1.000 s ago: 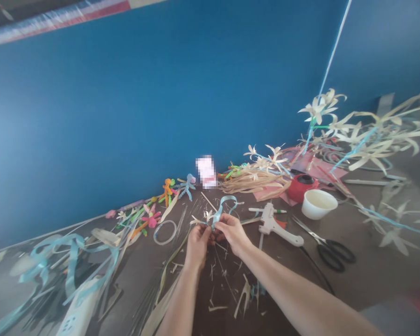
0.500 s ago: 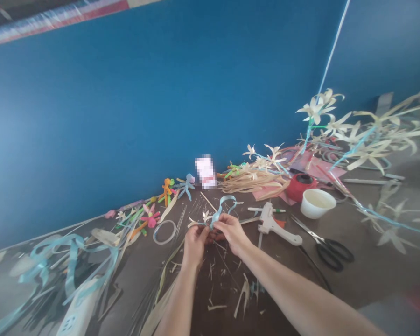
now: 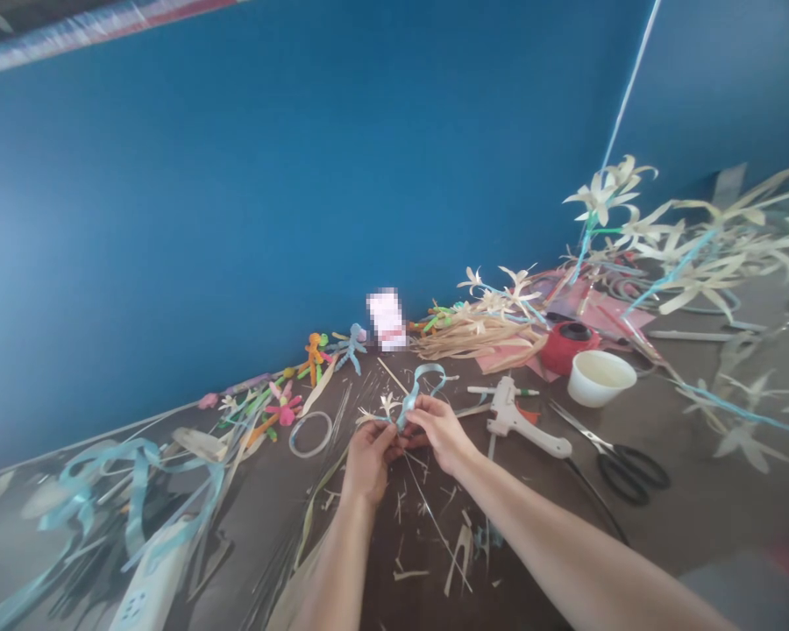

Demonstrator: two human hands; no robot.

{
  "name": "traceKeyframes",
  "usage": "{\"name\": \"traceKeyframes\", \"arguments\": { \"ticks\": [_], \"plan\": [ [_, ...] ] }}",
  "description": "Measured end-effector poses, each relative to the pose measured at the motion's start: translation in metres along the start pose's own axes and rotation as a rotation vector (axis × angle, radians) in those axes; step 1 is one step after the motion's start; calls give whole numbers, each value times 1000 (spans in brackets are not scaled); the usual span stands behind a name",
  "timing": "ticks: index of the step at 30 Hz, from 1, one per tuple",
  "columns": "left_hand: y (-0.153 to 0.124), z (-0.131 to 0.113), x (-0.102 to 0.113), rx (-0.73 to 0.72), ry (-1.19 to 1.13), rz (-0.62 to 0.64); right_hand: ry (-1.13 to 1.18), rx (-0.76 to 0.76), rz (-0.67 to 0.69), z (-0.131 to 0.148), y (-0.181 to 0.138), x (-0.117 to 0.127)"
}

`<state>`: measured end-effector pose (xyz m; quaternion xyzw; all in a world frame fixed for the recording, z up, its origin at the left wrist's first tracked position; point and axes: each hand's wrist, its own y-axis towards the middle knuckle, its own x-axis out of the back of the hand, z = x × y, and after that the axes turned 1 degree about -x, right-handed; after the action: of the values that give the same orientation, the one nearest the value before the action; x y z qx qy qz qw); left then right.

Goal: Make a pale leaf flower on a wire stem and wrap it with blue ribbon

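Over the middle of the dark table, my two hands work close together. My left hand [image 3: 366,464] is closed on the stem of a small white artificial flower [image 3: 387,405], whose petals stick up above the fingers. My right hand [image 3: 442,431] pinches a light blue ribbon [image 3: 410,399] beside the flower; its free length curls up in a loop. A thin wire stem [image 3: 430,506] slants from under the hands toward the lower right. Fingers hide the spot where ribbon and stem meet.
To the right are a white glue gun [image 3: 516,419], black-handled scissors [image 3: 621,464], a white cup [image 3: 601,379] and a red tape dispenser [image 3: 565,349]. On the left lie a tape ring [image 3: 311,435], blue ribbon [image 3: 135,499] and a power strip [image 3: 151,578]. Scraps litter the table near my forearms.
The wire stem now shows plainly below my hands, angled to the lower right. My right hand has shifted slightly up and turned a little; the left hand stays nearly in place.
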<state>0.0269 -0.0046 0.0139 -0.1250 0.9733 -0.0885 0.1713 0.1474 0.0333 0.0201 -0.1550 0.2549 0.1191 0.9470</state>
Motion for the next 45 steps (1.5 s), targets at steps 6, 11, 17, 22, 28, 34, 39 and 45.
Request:
{"name": "traceKeyframes", "arguments": {
  "ticks": [6,11,17,22,28,34,39,45],
  "plan": [
    [-2,-2,-2,15,-2,16,2,-10,-6,1,1,0],
    [-1,-2,-1,6,32,19,4,-1,-7,1,1,0],
    [3,3,2,-38,103,-21,-3,45,6,-2,0,-2],
    [3,4,1,-71,159,-56,-9,81,31,-5,2,-1],
    [2,3,0,-64,135,-89,-18,92,97,-2,0,-1],
    [1,0,1,-39,136,-158,-274,271,162,-4,0,0],
    [2,2,1,-57,105,-171,-502,398,179,-7,-2,2],
    [5,4,3,-110,86,-149,-677,401,98,-15,-1,3]
  ]
}}
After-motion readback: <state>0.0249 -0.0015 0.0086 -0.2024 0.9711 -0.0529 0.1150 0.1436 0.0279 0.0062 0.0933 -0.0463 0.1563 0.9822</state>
